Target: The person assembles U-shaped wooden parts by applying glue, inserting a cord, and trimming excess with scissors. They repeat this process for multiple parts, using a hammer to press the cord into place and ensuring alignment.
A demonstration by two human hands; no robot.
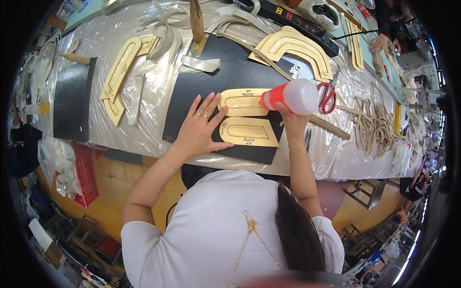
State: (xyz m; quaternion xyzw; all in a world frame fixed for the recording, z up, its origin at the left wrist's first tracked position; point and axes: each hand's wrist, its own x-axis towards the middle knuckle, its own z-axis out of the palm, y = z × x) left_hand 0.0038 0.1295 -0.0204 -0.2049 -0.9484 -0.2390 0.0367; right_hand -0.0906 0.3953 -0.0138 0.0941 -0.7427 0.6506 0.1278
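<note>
Two pale yellow template boards lie one above the other on a black board point(187, 103). The upper template point(240, 106) has a rounded left end and a long recess. A similar recess runs along the lower template point(257, 132), whose right end is slanted. My left hand point(201, 125) is open, its fingers spread at the left ends of both templates and the thumb by the lower one. My right hand point(293, 120) is closed round a squeeze bottle point(301, 96) with a whitish body and red neck. The bottle lies tilted, its red end over the upper template's right end.
Red-handled scissors point(327, 98) and a wooden stick point(331, 127) lie right of the bottle. Beyond are a curved template point(293, 45), a power strip point(288, 21) and a pale strip point(199, 64). Cord point(374, 120) is heaped far right; another template point(120, 74) lies left.
</note>
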